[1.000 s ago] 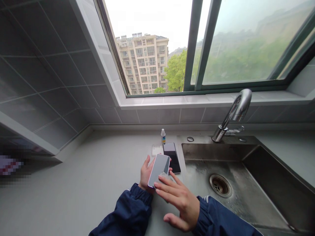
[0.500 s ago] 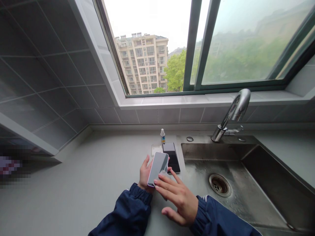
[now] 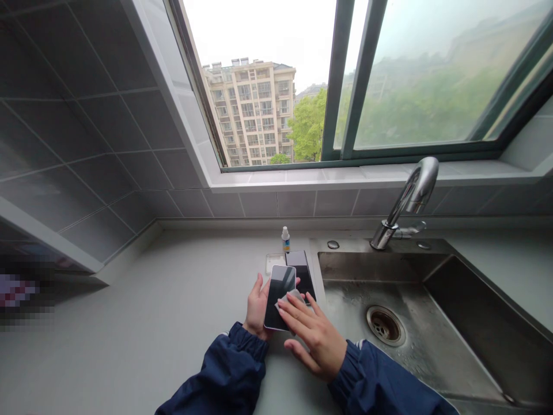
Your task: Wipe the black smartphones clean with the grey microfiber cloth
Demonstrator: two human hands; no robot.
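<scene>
Left grip: palm turned up, closed around the phone point(image 3: 279, 288); I make this the left hand point(image 3: 256, 308), with fingertips showing past the phone's far edge.
Right grip: from my end, the right hand point(image 3: 314, 336) reads as spread flat, fingers stretched out and thumb held well apart, the fingers laid over a pale cloth point(image 3: 297, 294).
Phone: lying in the left hand, dark screen up, with the right fingertips over its lower right part.
Cloth: between the right fingers and the screen; I cannot tell how much is hidden beneath them.
Dark device: a flat black slab point(image 3: 303, 270) on the counter point(image 3: 194, 288), just beyond the held phone and partly hidden by it and the hands.
Clear case: a flat transparent piece point(image 3: 275, 260) beyond the left hand, beside the slab.
Bottle: a small white-capped bottle point(image 3: 286, 240), upright beyond both hands, near the slab's far end.
Sink: a steel basin point(image 3: 367, 268) to the right of the right hand, with a chrome faucet point(image 3: 410, 196) behind it.
</scene>
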